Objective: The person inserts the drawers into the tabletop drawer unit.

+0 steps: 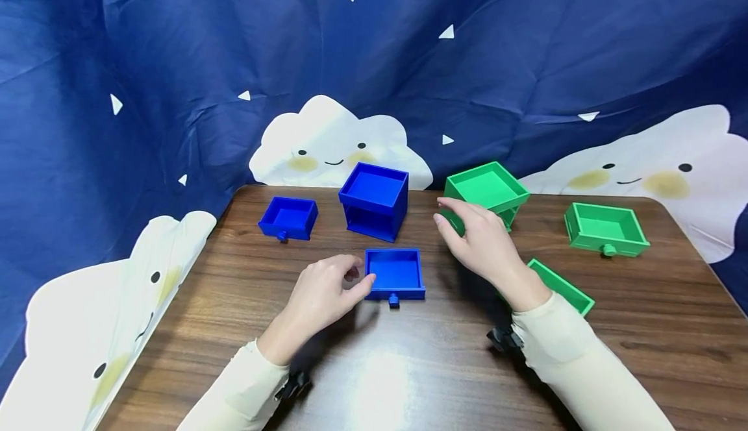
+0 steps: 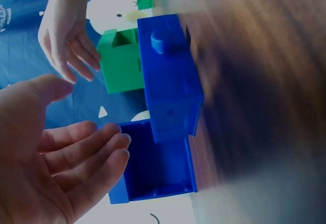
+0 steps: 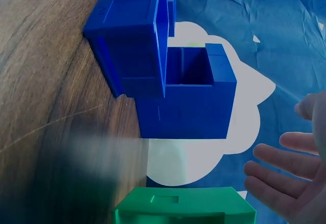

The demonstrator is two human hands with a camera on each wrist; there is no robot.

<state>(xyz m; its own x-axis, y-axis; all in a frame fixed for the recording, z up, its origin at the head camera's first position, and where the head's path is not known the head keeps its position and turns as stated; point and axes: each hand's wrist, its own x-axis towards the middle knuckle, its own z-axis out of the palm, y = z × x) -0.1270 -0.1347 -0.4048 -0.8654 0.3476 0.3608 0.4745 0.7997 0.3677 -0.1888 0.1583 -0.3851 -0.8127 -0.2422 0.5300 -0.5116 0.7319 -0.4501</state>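
Note:
My left hand (image 1: 324, 291) is at the left side of a blue drawer (image 1: 395, 269) with a round knob, thumb near its edge; whether it touches cannot be told. In the left wrist view the left hand (image 2: 76, 158) has relaxed, slightly bent fingers and holds nothing. My right hand (image 1: 482, 243) hovers in front of the green cabinet (image 1: 487, 187), partly hiding it, fingers loosely spread and empty. The blue cabinet (image 1: 374, 187) stands behind the blue drawer, its front showing an open compartment. A green drawer (image 1: 562, 287) lies partly hidden under my right forearm.
A second blue drawer (image 1: 289, 217) sits at the back left of the wooden table (image 1: 204, 327). Another green drawer (image 1: 606, 228) is at the back right, knob facing forward. Behind the table hangs a blue cloth (image 1: 397, 61) with white clouds.

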